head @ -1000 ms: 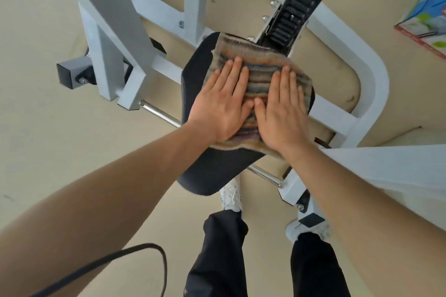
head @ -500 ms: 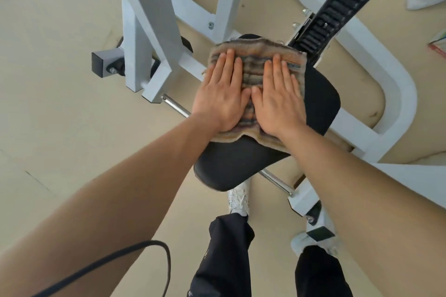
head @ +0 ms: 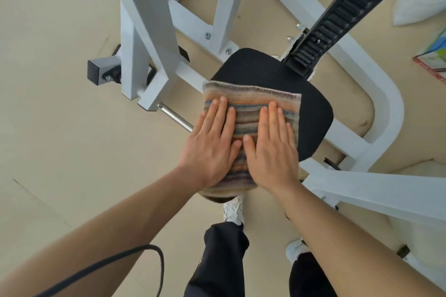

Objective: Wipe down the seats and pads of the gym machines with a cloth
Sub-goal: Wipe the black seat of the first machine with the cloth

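A striped, multicoloured cloth (head: 251, 103) lies flat on the black padded seat (head: 311, 113) of a white gym machine. It covers the seat's left and near part and hangs a little over the near edge. My left hand (head: 212, 147) and my right hand (head: 270, 152) lie side by side on the cloth, palms down, fingers straight, pressing it onto the pad. The far and right parts of the seat are uncovered.
White frame beams (head: 144, 19) rise left of the seat, with a chrome bar (head: 176, 116) below them. A black notched rail (head: 337, 21) runs up to the right. My feet (head: 233, 210) stand under the seat. A black cable (head: 120, 258) loops at lower left. A white bag (head: 420, 5) lies far right.
Both hands have slid the cloth from the seat's far edge toward me, down to its near edge. The far part of the pad is now bare.
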### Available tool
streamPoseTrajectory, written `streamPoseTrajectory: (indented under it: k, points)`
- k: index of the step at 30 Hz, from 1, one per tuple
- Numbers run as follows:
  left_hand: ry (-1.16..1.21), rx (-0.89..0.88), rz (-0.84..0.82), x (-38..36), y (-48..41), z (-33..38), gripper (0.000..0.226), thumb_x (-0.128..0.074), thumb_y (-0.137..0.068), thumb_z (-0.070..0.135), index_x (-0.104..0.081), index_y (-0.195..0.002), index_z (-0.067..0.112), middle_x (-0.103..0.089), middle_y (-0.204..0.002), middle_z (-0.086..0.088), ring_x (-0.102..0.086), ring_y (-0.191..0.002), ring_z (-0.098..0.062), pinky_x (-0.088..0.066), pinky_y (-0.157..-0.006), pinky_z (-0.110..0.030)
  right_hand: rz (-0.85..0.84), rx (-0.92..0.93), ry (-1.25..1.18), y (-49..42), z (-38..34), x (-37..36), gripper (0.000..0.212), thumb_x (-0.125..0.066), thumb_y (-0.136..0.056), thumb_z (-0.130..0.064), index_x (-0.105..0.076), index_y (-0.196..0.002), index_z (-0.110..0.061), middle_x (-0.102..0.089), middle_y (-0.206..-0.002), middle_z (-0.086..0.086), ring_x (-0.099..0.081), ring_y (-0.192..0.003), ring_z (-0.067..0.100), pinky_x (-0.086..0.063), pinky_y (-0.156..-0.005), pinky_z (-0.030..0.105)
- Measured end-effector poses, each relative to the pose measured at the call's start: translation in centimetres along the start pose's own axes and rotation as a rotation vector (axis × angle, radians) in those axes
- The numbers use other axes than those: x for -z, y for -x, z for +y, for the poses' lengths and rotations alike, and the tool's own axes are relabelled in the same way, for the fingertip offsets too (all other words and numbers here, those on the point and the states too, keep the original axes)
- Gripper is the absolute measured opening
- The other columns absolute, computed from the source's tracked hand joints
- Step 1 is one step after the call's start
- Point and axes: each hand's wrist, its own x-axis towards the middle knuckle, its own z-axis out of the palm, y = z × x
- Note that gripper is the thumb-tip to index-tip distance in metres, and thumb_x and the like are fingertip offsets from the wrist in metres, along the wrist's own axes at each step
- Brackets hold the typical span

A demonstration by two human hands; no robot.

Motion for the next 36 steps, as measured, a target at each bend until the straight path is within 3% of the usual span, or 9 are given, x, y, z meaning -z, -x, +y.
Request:
streamPoseTrajectory:
  k: [4, 7, 12, 15, 19, 25, 28, 32, 36]
  points:
    - [-0.079, -0.124, 0.04, 1.2, -8.3, 0.9, 0.069, -0.007, -0.104, 0.053, -0.008, -0.16, 0.012, -0.004, -0.167, -0.013, -0.003, -0.155, -0.026, -0.001, -0.126, -0.043, 0.083, -0.25, -0.07, -5.4, 1.6, 0.4, 0.072, -0.019, -0.101, -0.049, -0.005, -0.159, -0.01, -0.006, -0.168, 0.01, -0.006, -0.155, 0.024, -0.009, -0.126, 0.043]
    - [-0.133, -0.233, 0.043, 1.6, -14.0, 1.5, 0.068, -0.009, -0.103, 0.052, -0.012, -0.16, 0.014, -0.011, -0.167, -0.012, -0.01, -0.155, -0.027, -0.007, -0.125, -0.043, 0.149, -0.375, -0.068, -8.7, 3.2, 0.9, 0.068, -0.024, -0.101, -0.045, -0.016, -0.157, -0.006, -0.021, -0.163, 0.016, -0.019, -0.151, 0.029, -0.014, -0.124, 0.046]
    - [-0.15, -0.374, 0.096, 2.6, -19.5, -0.3, 0.06, -0.019, -0.1, 0.048, -0.042, -0.144, 0.015, -0.052, -0.141, -0.01, -0.047, -0.13, -0.03, -0.031, -0.113, -0.043, 0.128, -0.326, -0.004, -12.9, 3.7, 2.1, 0.057, -0.025, -0.102, -0.044, -0.037, -0.144, -0.008, -0.048, -0.139, 0.017, -0.044, -0.127, 0.035, -0.031, -0.11, 0.05]
    - [-0.056, -0.291, 0.066, 3.2, -20.5, -2.0, 0.051, -0.026, -0.102, 0.043, -0.046, -0.138, 0.014, -0.055, -0.132, -0.01, -0.051, -0.121, -0.031, -0.038, -0.106, -0.042, 0.088, -0.204, 0.012, -14.6, 3.0, 2.5, 0.059, -0.019, -0.102, -0.048, -0.038, -0.144, -0.011, -0.048, -0.137, 0.014, -0.045, -0.124, 0.033, -0.032, -0.104, 0.049]
    - [0.117, -0.183, 0.106, 2.8, -19.4, -2.9, 0.045, -0.031, -0.104, 0.033, -0.043, -0.142, 0.012, -0.053, -0.136, -0.011, -0.048, -0.126, -0.03, -0.04, -0.105, -0.043, 0.082, -0.137, 0.013, -15.9, 1.7, 2.7, 0.056, -0.022, -0.102, -0.046, -0.04, -0.141, -0.01, -0.048, -0.138, 0.012, -0.045, -0.123, 0.031, -0.033, -0.102, 0.047]
    - [0.323, 0.254, 0.119, 2.4, -16.8, -4.0, 0.041, -0.026, -0.106, 0.037, -0.048, -0.124, 0.007, -0.056, -0.129, -0.016, -0.055, -0.114, -0.038, -0.043, -0.091, -0.045, 0.044, 0.122, -0.029, -17.5, -0.4, 3.1, 0.058, -0.027, -0.102, -0.046, -0.032, -0.15, -0.013, -0.043, -0.147, 0.008, -0.04, -0.133, 0.029, -0.029, -0.111, 0.043]
    - [0.218, 0.198, 0.132, 2.6, -16.5, -3.1, 0.041, -0.026, -0.106, 0.038, -0.046, -0.125, 0.008, -0.054, -0.129, -0.015, -0.055, -0.112, -0.038, -0.043, -0.085, -0.045, 0.073, 0.148, -0.057, -16.8, 1.3, 3.0, 0.061, -0.028, -0.101, -0.048, -0.027, -0.154, -0.017, -0.042, -0.15, 0.005, -0.04, -0.136, 0.028, -0.028, -0.115, 0.043]
    - [0.013, 0.056, 0.117, 3.0, -18.6, -1.6, 0.049, -0.026, -0.102, 0.045, -0.042, -0.135, 0.012, -0.051, -0.131, -0.014, -0.051, -0.117, -0.038, -0.045, -0.094, -0.052, 0.095, 0.02, -0.032, -14.3, 4.4, 2.7, 0.064, -0.026, -0.1, -0.054, -0.029, -0.153, -0.017, -0.047, -0.144, 0.009, -0.046, -0.127, 0.029, -0.036, -0.107, 0.043]
    - [-0.285, -0.223, 0.122, 2.5, -20.4, 2.9, 0.05, -0.022, -0.099, 0.047, -0.052, -0.121, 0.014, -0.059, -0.119, -0.011, -0.055, -0.106, -0.037, -0.039, -0.092, -0.05, 0.125, -0.163, -0.045, -10.7, 8.2, 2.0, 0.061, -0.027, -0.1, -0.052, -0.041, -0.143, -0.011, -0.055, -0.129, 0.014, -0.052, -0.113, 0.032, -0.042, -0.096, 0.043]
